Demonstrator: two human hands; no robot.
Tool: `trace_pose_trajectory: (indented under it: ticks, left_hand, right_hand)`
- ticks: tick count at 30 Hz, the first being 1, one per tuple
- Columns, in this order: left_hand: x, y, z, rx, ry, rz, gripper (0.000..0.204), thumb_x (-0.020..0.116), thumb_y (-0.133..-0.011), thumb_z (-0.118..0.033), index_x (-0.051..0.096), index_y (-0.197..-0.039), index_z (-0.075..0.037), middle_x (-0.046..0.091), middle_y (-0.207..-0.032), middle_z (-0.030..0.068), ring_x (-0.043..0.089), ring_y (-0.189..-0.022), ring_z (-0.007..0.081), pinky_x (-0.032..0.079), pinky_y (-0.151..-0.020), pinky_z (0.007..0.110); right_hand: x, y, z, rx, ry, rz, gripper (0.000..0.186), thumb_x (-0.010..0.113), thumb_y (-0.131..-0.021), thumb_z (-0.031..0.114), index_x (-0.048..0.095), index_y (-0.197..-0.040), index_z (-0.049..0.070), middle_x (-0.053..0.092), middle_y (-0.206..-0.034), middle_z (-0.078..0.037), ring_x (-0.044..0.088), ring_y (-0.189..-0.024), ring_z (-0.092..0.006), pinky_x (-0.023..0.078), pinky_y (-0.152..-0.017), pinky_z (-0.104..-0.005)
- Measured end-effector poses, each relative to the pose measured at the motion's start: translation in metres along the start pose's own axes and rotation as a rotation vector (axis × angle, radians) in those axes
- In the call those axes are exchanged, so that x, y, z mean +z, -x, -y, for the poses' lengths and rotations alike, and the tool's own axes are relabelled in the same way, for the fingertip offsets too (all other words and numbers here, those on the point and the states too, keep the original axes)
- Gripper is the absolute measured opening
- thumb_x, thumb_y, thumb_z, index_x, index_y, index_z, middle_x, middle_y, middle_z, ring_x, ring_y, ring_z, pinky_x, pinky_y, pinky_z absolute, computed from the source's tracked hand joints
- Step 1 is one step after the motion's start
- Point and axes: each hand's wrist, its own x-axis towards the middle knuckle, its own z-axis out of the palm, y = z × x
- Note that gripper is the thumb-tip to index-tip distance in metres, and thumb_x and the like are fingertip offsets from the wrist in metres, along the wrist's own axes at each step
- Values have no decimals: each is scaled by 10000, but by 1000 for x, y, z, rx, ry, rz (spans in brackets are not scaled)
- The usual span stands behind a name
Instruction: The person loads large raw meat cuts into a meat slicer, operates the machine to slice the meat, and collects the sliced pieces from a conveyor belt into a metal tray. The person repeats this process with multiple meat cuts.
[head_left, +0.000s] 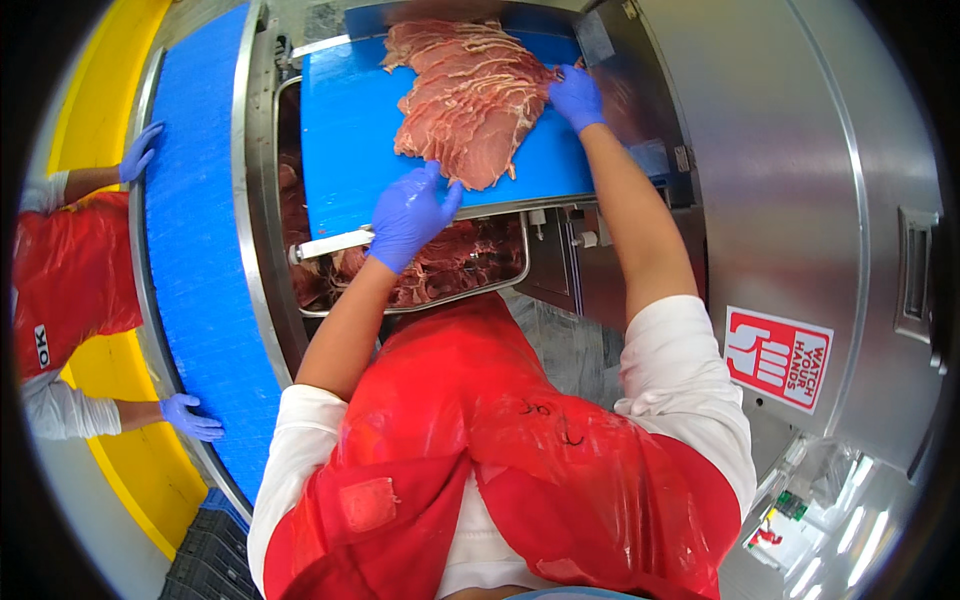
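A fanned stack of thin raw meat slices (470, 105) lies on the blue conveyor belt (345, 150) in front of me. My left hand (410, 218), in a blue-purple glove, is at the near edge of the stack. Its thumb and forefinger are apart, and the fingertips touch the lowest slices. At the right side of the stack, my right hand (577, 98), gloved the same way, has its fingers curled on the edge of a meat slice; the fingertips are partly hidden.
Below the belt stands a metal tub (515, 270) of meat pieces. A second blue conveyor (200, 260) runs along the left, with a co-worker's gloved hands (190, 418) at its far edge. Steel machine housing (760, 180) with a red-white warning sign (778, 358) rises at the right.
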Motion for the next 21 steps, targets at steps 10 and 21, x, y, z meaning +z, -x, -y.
trace_pose_trajectory:
  ticks: [10, 21]
  left_hand:
    - [-1, 0, -5, -98, -17, 125, 421, 640, -811, -400, 641, -993, -20, 666, -774, 161, 651, -695, 336, 526, -626, 417]
    - [-10, -7, -2, -64, 165, -99, 545, 675, -769, -275, 518, -1267, -118, 440, -1285, 270, 584, -984, 429, 503, -817, 466]
  right_hand:
    - [79, -14, -8, -156, 304, 293, 296, 512, -837, 203, 658, -1031, 34, 647, -1033, -231, 627, -967, -394, 471, -909, -473]
    - [-9, 101, 132, -356, -250, 494, 331, 567, -793, 301, 645, -1027, 80, 651, -920, -216, 627, -840, -405, 507, -765, -472]
